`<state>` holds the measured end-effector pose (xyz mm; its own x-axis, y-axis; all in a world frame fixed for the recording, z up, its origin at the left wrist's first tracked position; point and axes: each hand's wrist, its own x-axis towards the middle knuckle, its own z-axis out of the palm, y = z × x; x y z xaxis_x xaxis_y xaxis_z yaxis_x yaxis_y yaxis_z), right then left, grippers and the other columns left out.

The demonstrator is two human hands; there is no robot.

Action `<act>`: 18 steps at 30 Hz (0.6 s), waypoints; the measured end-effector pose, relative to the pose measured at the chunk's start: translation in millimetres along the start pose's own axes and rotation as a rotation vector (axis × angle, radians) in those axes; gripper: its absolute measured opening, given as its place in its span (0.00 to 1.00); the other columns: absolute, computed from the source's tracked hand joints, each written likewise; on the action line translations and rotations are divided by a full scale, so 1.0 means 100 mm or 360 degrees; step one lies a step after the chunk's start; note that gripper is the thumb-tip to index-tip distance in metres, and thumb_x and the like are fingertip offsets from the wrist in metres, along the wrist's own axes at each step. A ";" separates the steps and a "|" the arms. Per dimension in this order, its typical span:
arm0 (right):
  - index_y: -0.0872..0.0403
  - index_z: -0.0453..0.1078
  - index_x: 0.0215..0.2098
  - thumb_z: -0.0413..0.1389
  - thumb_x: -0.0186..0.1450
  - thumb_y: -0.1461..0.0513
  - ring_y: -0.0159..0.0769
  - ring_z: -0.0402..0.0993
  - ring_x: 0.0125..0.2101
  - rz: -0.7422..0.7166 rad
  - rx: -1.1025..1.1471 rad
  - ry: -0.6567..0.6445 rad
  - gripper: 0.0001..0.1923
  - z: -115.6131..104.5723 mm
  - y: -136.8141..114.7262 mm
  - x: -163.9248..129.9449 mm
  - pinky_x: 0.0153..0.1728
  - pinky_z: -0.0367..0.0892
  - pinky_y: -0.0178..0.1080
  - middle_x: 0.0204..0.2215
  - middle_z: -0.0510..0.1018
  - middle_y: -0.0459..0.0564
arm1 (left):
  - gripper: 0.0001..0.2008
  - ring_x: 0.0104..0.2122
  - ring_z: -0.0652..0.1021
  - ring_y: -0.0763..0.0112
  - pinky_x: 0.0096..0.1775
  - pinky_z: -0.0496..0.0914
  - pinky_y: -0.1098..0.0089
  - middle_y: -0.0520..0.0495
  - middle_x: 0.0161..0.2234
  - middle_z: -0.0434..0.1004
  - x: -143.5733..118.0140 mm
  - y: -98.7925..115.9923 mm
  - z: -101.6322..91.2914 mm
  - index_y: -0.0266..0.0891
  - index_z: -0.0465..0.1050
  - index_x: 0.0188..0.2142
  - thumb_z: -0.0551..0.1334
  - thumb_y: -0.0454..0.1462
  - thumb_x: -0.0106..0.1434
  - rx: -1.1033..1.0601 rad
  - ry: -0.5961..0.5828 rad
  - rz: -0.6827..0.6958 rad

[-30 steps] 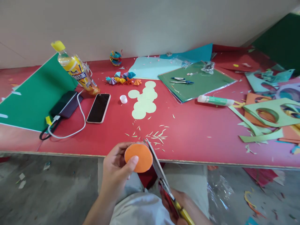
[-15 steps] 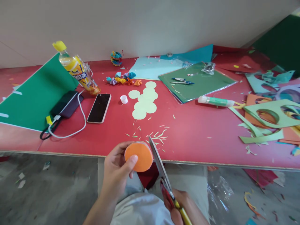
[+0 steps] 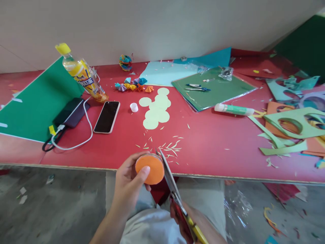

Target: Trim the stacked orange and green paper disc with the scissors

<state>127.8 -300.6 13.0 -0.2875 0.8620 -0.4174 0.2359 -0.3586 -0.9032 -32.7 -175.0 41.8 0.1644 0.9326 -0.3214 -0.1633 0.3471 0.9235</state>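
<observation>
My left hand [image 3: 130,178] pinches an orange paper circle [image 3: 151,169] at the table's front edge, thumb on top and fingers underneath. A pale rim shows behind the orange face; I cannot tell how many layers there are. In my right hand [image 3: 188,220] is a pair of scissors [image 3: 174,188] with red and yellow handles. Its blades are slightly parted, pointing away from me along the circle's right edge. Just beyond the blade tips lie thin pale-green paper slivers [image 3: 174,146]. Farther back, several pale-green paper circles [image 3: 156,110] overlap on the red table [image 3: 208,145].
Left of the circles are a white cap [image 3: 134,107], a phone [image 3: 107,117], a power bank [image 3: 71,113] with cable and a drink bottle [image 3: 83,76]. A glue stick [image 3: 233,109] and cut paper scraps [image 3: 286,125] lie right. Folded paper pieces [image 3: 134,84] sit behind.
The scissor blades have parted a little and shifted slightly left, close against the circle's right edge. My left hand has moved only slightly, still holding the circle.
</observation>
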 end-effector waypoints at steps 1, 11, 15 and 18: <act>0.54 0.65 0.40 0.53 0.54 0.52 0.39 0.67 0.32 0.0008 -0.0011 0.0024 0.19 0.01 0.02 0.01 0.35 0.62 0.36 0.33 0.71 0.51 | 0.17 0.19 0.73 0.74 0.12 0.67 0.78 0.47 0.31 0.76 0.00 0.00 0.00 0.37 0.72 0.38 0.68 0.40 0.50 0.0006 0.0001 0.0009; 0.53 0.55 0.23 0.48 0.59 0.48 0.27 0.55 0.19 0.0162 0.0067 -0.0058 0.18 0.07 0.03 0.07 0.19 0.51 0.30 0.18 0.61 0.42 | 0.19 0.19 0.74 0.72 0.12 0.68 0.77 0.44 0.32 0.76 -0.03 -0.02 0.02 0.35 0.71 0.39 0.68 0.42 0.50 0.0042 0.0033 -0.0023; 0.53 0.61 0.30 0.44 0.55 0.38 0.33 0.61 0.23 -0.0001 0.0014 0.0070 0.28 0.06 -0.02 0.04 0.26 0.60 0.33 0.23 0.66 0.46 | 0.18 0.17 0.73 0.76 0.11 0.65 0.80 0.50 0.29 0.74 -0.02 -0.03 0.02 0.38 0.69 0.40 0.68 0.40 0.50 -0.0023 0.0027 -0.0004; 0.53 0.64 0.36 0.44 0.54 0.35 0.38 0.66 0.29 -0.0062 -0.0003 0.0139 0.32 0.04 -0.08 -0.01 0.34 0.62 0.35 0.29 0.70 0.50 | 0.17 0.17 0.72 0.78 0.11 0.64 0.81 0.52 0.27 0.73 -0.01 -0.04 0.01 0.39 0.69 0.38 0.69 0.40 0.50 -0.0020 0.0049 0.0028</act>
<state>122.3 -300.4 20.5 -0.2148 0.9033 -0.3715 0.2276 -0.3236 -0.9184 -31.4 -177.0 38.7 0.1317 0.9411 -0.3115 -0.1781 0.3316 0.9265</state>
